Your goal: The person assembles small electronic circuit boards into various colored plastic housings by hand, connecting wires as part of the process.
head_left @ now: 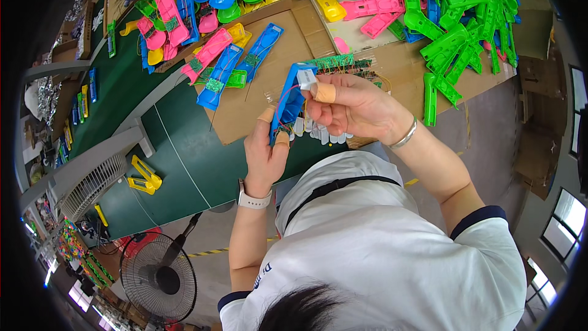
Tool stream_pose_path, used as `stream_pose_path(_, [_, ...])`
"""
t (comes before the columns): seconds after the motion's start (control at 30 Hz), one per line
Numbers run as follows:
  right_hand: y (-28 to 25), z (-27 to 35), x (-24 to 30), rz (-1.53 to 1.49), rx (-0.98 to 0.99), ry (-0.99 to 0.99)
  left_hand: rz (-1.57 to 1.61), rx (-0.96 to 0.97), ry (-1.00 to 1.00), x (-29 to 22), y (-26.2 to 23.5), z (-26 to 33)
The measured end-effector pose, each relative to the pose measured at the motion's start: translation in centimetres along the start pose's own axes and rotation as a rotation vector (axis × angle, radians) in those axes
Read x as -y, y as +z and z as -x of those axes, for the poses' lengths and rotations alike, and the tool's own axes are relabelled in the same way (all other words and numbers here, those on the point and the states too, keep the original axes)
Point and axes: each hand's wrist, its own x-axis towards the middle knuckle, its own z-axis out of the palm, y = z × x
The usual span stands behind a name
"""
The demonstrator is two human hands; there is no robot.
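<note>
My left hand [263, 158] is closed around the lower end of a blue plastic housing half [285, 103], tilted upright over the table's near edge. At the upper end of that housing, my right hand [354, 105] pinches a small silver-white battery pack [306, 78] between thumb and fingers. A thin red wire curves from the pack down into the housing. Just beyond my hands lie green circuit boards [331, 61] with loose wires. Several whitish flat pieces [318, 132], partly hidden, sit below my right hand. Tan coverings wrap some of my fingertips.
Green housings [450, 46] are heaped at the far right, with pink and blue ones among them. Blue [215, 83], pink and yellow housings with boards lie on the cardboard [245, 122] to the left. Yellow housings [145, 176] rest on the green tabletop [177, 178]. A black fan [160, 277] stands at lower left.
</note>
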Motion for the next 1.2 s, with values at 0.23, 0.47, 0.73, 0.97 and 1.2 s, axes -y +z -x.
stream_pose_path(0.23, [-0.9,-0.7,-1.9,0.808,-0.365,-0.473,0.161,0.018,-0.087,0.7,0.6,1.6])
stream_pose_path(0.47, [-1.4,-2.1,-2.1,0.577,-0.122,-0.569,0.216,0.038,-0.181,-1.2,2.0,2.1])
stream_pose_path(0.73, [-2.8,-2.7,-3.2,0.156,-0.093,-0.388,0.233,0.096,-0.194,-0.7,3.1,2.5])
stream_pose_path(0.97, [-2.8,-2.2,-3.3,0.128,-0.139,-0.296,0.52,0.284,-0.225,2.8,1.4,1.0])
stream_pose_path(1.2, [-3.0,-2.3,-1.1,0.376,-0.117,-0.273,0.139,0.215,-0.042,3.6,0.5,-0.6])
